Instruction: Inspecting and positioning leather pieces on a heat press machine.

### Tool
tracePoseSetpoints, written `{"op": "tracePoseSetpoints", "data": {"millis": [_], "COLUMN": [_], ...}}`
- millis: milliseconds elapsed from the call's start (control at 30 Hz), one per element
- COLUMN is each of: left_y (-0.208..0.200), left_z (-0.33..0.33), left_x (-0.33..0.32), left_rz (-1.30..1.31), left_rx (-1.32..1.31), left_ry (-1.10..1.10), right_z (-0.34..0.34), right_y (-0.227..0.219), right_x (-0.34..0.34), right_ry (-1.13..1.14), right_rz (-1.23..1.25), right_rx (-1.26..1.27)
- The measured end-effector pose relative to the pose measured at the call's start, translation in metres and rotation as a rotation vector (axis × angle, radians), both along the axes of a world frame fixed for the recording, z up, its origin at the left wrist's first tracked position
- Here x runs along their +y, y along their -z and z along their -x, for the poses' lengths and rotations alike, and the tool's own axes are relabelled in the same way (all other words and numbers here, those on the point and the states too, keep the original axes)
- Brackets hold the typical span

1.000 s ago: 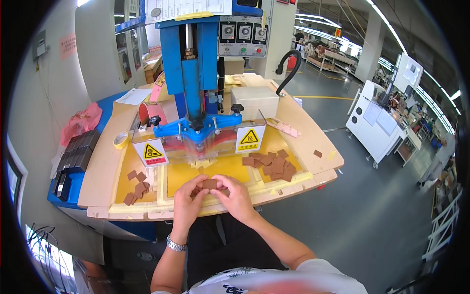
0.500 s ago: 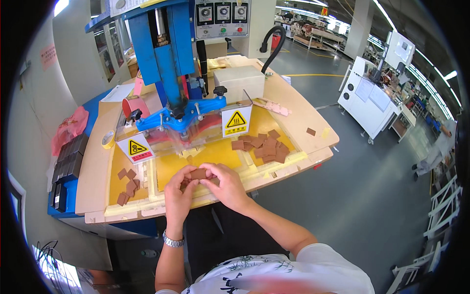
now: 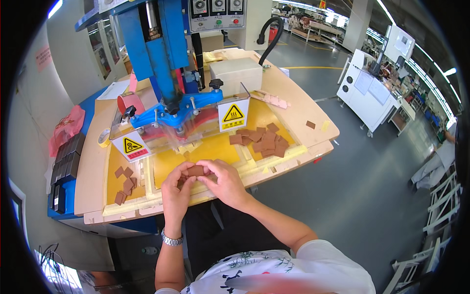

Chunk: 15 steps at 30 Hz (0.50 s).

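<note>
A small brown rectangular piece [image 3: 196,170], looking like leather, is pinched between both my hands above the board's front edge. My left hand [image 3: 175,190] grips its left end, thumb below and fingers above. On the right end, my right hand [image 3: 224,180] holds it the same way. Beyond my hands stands a blue press [image 3: 169,108] with a clear guard. To the right of the press lies a loose heap of similar brown pieces [image 3: 268,143]. A smaller scatter of brown pieces [image 3: 127,185] rests at the left. My fingers partly cover the held piece.
A clear guard with warning signs [image 3: 233,113] hangs just ahead of my hands. A white box [image 3: 237,73] stands behind, under a control panel [image 3: 218,14]. At left are a tape roll [image 3: 104,138] and black bins [image 3: 68,159]. One brown piece [image 3: 311,125] lies apart at right.
The view has shifted slightly, so the press and table sit a little further left and higher. Both hands keep hold of the brown piece, with little change in grip.
</note>
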State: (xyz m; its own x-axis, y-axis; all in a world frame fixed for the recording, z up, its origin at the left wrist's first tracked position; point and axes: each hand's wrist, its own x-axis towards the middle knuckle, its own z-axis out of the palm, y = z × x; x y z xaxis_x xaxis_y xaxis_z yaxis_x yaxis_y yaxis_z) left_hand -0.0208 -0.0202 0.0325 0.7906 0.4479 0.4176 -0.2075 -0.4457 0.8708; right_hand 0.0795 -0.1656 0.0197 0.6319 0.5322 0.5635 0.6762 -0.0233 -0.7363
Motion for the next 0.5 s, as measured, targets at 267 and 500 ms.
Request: {"op": "tracePoseSetpoints", "data": {"millis": [267,500], "left_y": [0.0002,-0.0009], "left_z": [-0.0003,-0.001], "left_x": [0.0004,-0.0008], "left_rz": [0.007,-0.008], "left_rx": [-0.003,0.0], "left_ry": [-0.002,0.005], "right_z": [-0.0004,-0.0011], "right_y": [-0.0012,0.0016], "right_x": [0.0005,0.0008], "right_ry": [-0.002,-0.006], "right_rz": [0.012,0.005], "right_rx": [-0.006,-0.001]}}
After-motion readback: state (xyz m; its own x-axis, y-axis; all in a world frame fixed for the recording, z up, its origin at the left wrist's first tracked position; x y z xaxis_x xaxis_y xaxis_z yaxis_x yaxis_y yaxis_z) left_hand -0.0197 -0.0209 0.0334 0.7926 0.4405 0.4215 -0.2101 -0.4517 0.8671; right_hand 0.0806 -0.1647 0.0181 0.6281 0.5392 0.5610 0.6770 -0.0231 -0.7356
